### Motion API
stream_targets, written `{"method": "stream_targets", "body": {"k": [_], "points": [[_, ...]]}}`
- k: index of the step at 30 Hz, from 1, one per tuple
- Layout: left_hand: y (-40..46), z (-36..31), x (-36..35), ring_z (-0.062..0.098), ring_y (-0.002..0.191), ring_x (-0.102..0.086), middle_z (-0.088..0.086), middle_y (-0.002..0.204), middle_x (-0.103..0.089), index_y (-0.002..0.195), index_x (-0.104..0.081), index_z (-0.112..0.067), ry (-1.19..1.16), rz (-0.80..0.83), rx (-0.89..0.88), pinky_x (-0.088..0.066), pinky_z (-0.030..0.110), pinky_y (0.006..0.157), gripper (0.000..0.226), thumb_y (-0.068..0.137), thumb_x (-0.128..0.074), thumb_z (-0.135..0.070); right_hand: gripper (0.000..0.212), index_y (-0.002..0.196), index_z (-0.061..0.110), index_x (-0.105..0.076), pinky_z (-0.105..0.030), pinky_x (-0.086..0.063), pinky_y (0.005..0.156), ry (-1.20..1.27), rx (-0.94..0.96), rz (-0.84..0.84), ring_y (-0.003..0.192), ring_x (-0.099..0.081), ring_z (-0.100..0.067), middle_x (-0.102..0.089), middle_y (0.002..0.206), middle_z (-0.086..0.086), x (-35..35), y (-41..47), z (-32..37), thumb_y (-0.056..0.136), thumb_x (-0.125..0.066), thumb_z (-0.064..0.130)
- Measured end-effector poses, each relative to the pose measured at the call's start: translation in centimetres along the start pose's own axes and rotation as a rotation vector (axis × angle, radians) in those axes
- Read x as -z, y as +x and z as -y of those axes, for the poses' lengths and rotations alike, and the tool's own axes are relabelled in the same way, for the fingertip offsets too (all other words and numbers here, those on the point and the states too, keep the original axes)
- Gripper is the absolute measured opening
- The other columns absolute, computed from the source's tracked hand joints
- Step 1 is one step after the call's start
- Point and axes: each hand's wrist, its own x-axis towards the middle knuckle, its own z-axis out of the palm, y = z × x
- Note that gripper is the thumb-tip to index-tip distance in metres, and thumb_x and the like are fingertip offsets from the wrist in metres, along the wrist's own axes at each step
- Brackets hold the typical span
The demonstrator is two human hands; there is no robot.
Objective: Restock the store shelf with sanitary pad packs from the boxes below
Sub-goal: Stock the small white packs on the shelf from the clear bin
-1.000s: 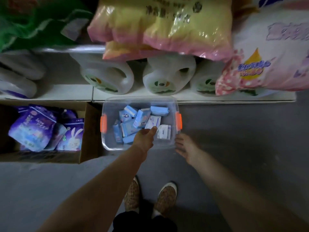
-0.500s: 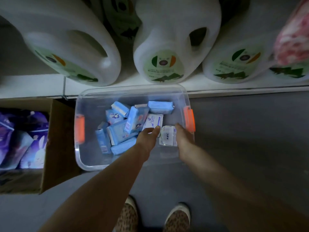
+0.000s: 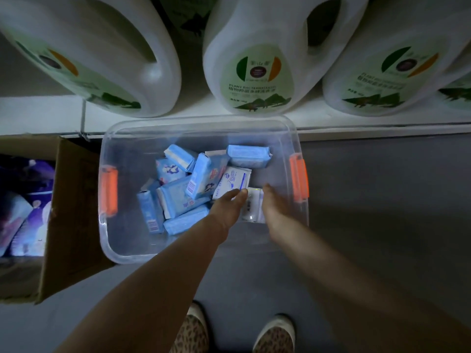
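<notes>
At far left, purple packs [image 3: 25, 212] are lying in an open cardboard box [image 3: 68, 212]. Beside it, blue pad packs [image 3: 178, 197] are heaped in a clear plastic bin [image 3: 204, 126] with orange latches [image 3: 109, 191]. The left hand [image 3: 228, 207] is being laid on a white pack [image 3: 233, 182], fingers fairly straight. Between the hands a small clear-wrapped pack [image 3: 252, 207] is lying. The right hand [image 3: 274, 206] is being held just beside it; its grip cannot be told. White jugs [image 3: 267, 54] are standing on the shelf [image 3: 38, 113] above.
</notes>
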Motion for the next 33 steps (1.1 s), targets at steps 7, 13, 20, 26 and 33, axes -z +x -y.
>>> {"method": "stream_targets", "body": {"k": [7, 13, 20, 26, 33], "points": [[0.5, 0.6, -0.2, 0.024, 0.123, -0.056, 0.011, 0.139, -0.058, 0.141, -0.055, -0.018, -0.052, 0.031, -0.031, -0.043, 0.035, 0.103, 0.054, 0.094, -0.064, -0.043, 0.061, 0.134, 0.013, -0.062, -0.035, -0.043, 0.102, 0.093, -0.031, 0.034, 0.116, -0.059, -0.030, -0.058, 0.135, -0.014, -0.5, 0.3, -0.2, 0.102, -0.033, 0.056], [-0.3, 0.6, 0.0, 0.015, 0.106, -0.058, 0.003, 0.129, -0.053, 0.144, -0.048, -0.020, -0.204, 0.033, 0.014, -0.043, 0.029, 0.096, 0.065, 0.087, -0.076, -0.033, 0.064, 0.114, 0.011, -0.071, -0.027, -0.039, 0.056, 0.320, -0.025, 0.082, 0.070, -0.056, -0.014, -0.071, 0.113, -0.012, 0.9, -0.8, -0.1, 0.105, -0.025, 0.054], [-2.5, -0.9, 1.0, 0.021, 0.117, -0.059, 0.006, 0.140, -0.055, 0.148, -0.043, -0.020, -0.270, -0.048, -0.026, -0.044, 0.029, 0.096, 0.090, 0.071, -0.089, -0.027, 0.041, 0.083, 0.024, -0.061, -0.008, -0.042, 0.051, 0.356, 0.093, 0.197, 0.071, -0.065, -0.003, -0.072, 0.083, 0.004, 2.3, -5.2, 0.5, 0.111, -0.030, 0.028], [-4.4, -1.3, 2.0, 0.026, 0.119, -0.061, 0.009, 0.134, -0.060, 0.143, -0.047, -0.020, -0.257, -0.081, -0.027, -0.046, 0.033, 0.100, 0.095, 0.061, -0.095, -0.027, 0.050, 0.092, 0.013, -0.067, -0.011, -0.046, 0.053, 0.440, 0.122, 0.343, 0.067, -0.069, -0.007, -0.075, 0.082, -0.003, 2.1, -9.0, 1.7, 0.108, -0.027, 0.038], [-5.9, -0.8, 3.2, 0.019, 0.092, -0.063, 0.007, 0.115, -0.066, 0.130, -0.058, -0.017, -0.383, -0.105, 0.001, -0.046, 0.028, 0.073, 0.061, 0.075, -0.086, -0.016, 0.040, 0.097, 0.023, -0.061, -0.013, -0.046, 0.060, 0.456, 0.105, 0.383, 0.103, -0.064, -0.019, -0.068, 0.112, -0.009, 3.4, -11.3, 2.5, 0.106, -0.031, 0.048]]}}
